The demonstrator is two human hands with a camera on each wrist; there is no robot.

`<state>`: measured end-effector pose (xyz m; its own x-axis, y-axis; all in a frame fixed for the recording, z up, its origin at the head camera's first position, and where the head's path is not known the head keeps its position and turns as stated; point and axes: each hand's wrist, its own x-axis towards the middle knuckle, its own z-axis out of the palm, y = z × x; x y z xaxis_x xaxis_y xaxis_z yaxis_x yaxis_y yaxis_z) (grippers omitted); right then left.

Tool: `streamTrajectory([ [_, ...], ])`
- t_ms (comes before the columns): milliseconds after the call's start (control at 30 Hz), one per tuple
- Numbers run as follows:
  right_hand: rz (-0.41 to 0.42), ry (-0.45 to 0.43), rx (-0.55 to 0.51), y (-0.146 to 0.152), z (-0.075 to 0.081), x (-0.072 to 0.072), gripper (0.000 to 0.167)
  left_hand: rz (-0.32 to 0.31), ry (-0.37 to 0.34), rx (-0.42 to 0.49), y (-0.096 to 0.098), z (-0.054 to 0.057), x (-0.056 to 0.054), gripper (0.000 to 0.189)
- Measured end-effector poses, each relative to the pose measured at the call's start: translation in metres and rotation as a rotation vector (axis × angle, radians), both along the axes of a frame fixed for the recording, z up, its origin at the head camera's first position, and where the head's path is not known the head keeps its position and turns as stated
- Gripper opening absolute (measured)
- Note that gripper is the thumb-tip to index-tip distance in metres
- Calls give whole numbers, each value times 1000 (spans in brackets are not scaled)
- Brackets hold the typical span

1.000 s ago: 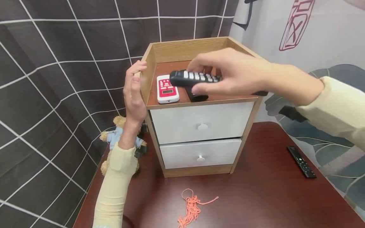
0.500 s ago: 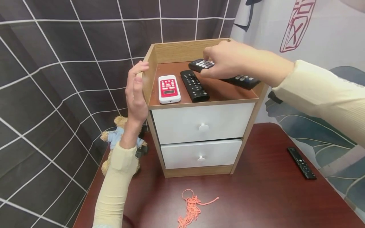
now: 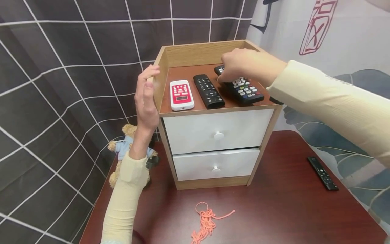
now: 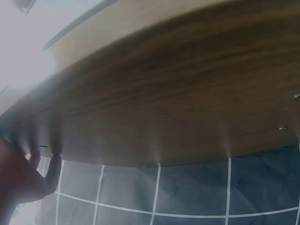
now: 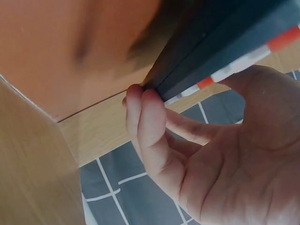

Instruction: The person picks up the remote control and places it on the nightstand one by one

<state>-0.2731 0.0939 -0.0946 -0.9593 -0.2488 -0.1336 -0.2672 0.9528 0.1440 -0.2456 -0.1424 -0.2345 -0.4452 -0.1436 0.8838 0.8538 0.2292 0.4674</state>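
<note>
My right hand (image 3: 243,66) grips a black remote control (image 3: 247,93) with light buttons, over the right part of the cabinet top. In the right wrist view the fingertips (image 5: 152,112) touch the remote's (image 5: 220,49) edge, and it slants above the brown surface. To its left lie another black remote control (image 3: 208,91) and a white remote with a red face (image 3: 181,95) and a small display. My left hand (image 3: 145,101) rests against the left side panel of the small cabinet (image 3: 243,123), fingers up by its top edge. In the left wrist view its fingertips touch the wooden panel (image 4: 150,98).
A low wooden rim (image 3: 201,54) borders the cabinet top. Two white drawers below are closed. On the dark red table (image 3: 274,210) lie a tangle of orange string (image 3: 204,225) and a black remote (image 3: 322,173) at right. A teddy bear (image 3: 123,145) sits behind my left arm.
My right hand has carried the black remote from above the two other remotes rightward and down to the right side of the cabinet top. My left hand has stayed at the panel.
</note>
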Motion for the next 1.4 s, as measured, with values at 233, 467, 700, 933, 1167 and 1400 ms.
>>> streamTrajectory([
  [233, -73, -27, -31, -7, -5, -7, 65, 18, -23, -12, -4, -2, 4, 57],
  [467, -49, -32, -48, -9, -12, -12, 68, 14, -17, -9, -6, -3, 5, 58],
  [700, -49, 70, -8, -8, -12, -14, 76, 19, -18, -8, -9, -3, 4, 57],
  [933, 37, 246, -29, -6, -16, -4, 78, 14, 3, -15, -10, -1, 3, 55],
  [1167, 128, 289, -103, -10, -20, 22, 75, 4, -4, 1, -10, 1, 4, 56],
  [1400, 289, 396, -231, -11, -36, 49, 73, -3, -29, -9, -8, 3, 5, 55],
])
